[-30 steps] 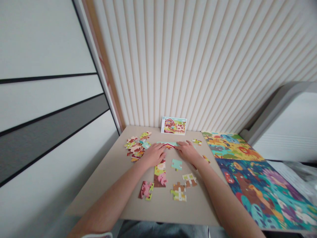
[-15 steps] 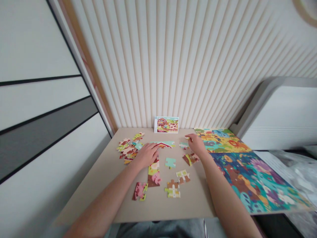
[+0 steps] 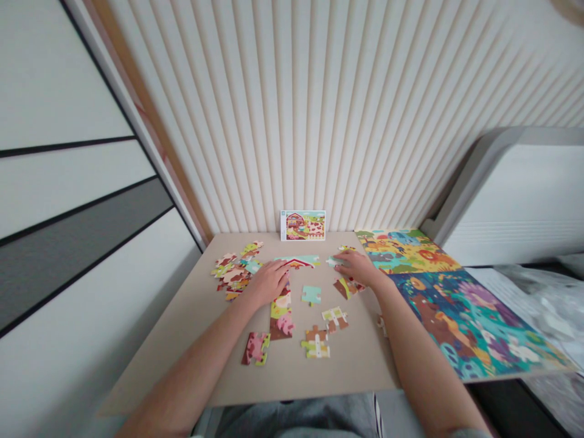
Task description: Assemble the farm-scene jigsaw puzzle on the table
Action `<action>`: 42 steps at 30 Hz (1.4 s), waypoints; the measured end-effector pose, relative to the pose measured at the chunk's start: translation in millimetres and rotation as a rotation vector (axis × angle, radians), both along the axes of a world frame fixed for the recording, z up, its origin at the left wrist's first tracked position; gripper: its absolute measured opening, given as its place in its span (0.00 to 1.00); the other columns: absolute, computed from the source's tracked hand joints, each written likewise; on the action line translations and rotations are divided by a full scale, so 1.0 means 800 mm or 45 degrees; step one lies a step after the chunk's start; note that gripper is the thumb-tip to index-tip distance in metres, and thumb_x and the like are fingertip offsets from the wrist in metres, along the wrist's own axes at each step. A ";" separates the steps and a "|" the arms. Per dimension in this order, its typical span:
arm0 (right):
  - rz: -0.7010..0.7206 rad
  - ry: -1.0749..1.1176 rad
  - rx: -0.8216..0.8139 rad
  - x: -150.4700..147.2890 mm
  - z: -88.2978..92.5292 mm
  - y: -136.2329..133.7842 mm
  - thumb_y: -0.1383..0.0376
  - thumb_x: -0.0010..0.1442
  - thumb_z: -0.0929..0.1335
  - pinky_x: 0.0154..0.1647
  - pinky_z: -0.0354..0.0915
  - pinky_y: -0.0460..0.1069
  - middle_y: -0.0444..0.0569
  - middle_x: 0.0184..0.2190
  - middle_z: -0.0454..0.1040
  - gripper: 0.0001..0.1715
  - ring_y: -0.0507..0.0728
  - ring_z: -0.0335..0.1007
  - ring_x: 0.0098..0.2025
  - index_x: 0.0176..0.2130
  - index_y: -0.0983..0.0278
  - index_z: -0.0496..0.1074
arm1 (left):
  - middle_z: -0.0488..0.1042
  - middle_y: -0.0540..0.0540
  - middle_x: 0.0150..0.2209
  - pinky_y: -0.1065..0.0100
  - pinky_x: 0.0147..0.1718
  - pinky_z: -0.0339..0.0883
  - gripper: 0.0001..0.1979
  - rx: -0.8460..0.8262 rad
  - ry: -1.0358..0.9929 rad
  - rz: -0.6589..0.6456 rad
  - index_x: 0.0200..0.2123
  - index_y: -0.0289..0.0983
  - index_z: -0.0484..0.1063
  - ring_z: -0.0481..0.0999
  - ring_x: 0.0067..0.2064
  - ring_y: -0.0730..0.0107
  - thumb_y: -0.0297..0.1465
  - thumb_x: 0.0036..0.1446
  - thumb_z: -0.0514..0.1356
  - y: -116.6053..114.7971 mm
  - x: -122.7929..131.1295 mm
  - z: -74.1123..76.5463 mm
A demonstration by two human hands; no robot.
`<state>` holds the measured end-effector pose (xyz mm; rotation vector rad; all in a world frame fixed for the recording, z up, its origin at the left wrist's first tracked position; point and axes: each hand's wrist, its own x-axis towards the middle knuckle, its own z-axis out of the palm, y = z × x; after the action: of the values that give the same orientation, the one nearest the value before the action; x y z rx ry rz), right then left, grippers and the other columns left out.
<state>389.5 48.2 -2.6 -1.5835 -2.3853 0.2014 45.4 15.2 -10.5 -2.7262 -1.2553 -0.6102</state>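
Observation:
My left hand [image 3: 271, 282] lies flat, fingers stretched out, over the corner of joined jigsaw pieces. From it a top strip with a red barn roof [image 3: 298, 263] runs right, and a column with a pink pig [image 3: 281, 322] runs toward me. My right hand [image 3: 358, 267] is bent over a light blue puzzle piece [image 3: 331, 261], its fingertips closed at the piece's right edge. Just behind that hand lies a small yellowish piece [image 3: 347, 247]. A loose light blue piece [image 3: 311, 295] rests between the hands, and a brown-and-green piece [image 3: 343, 288] lies below the right hand.
A picture card of a farm [image 3: 303, 225] stands against the ribbed wall. Piled puzzle pieces [image 3: 235, 275] lie at the left. Nearer me are a pink pig piece [image 3: 255, 348] and fence pieces [image 3: 316, 342]. Two finished puzzles [image 3: 474, 322] cover the right side.
My right hand has moved left and slightly toward me, from the small piece at the back to the light blue piece. That small piece now lies on the table. My left hand stays in place.

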 end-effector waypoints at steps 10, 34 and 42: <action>0.133 0.039 0.075 -0.019 0.001 -0.003 0.57 0.67 0.65 0.59 0.59 0.52 0.54 0.53 0.72 0.24 0.59 0.68 0.55 0.60 0.58 0.72 | 0.72 0.42 0.60 0.54 0.64 0.57 0.19 0.003 0.041 -0.013 0.58 0.38 0.70 0.69 0.62 0.62 0.34 0.72 0.46 0.008 0.007 -0.006; 0.011 -0.401 0.109 -0.065 0.021 -0.022 0.62 0.68 0.62 0.58 0.54 0.59 0.56 0.54 0.74 0.19 0.65 0.67 0.56 0.52 0.56 0.77 | 0.72 0.40 0.58 0.54 0.61 0.62 0.18 0.040 -0.017 0.009 0.57 0.38 0.71 0.71 0.58 0.58 0.35 0.71 0.49 0.005 0.006 -0.007; -0.004 -0.201 0.104 -0.061 0.014 -0.025 0.62 0.70 0.60 0.59 0.56 0.58 0.53 0.57 0.73 0.21 0.62 0.67 0.58 0.56 0.55 0.75 | 0.73 0.41 0.58 0.55 0.60 0.62 0.19 0.051 0.003 0.009 0.57 0.38 0.71 0.71 0.59 0.59 0.34 0.71 0.47 0.003 0.006 -0.006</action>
<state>340.9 27.8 8.6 -1.6201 -2.4729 -0.0225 50.1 17.8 -15.1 -2.6877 -1.2381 -0.6245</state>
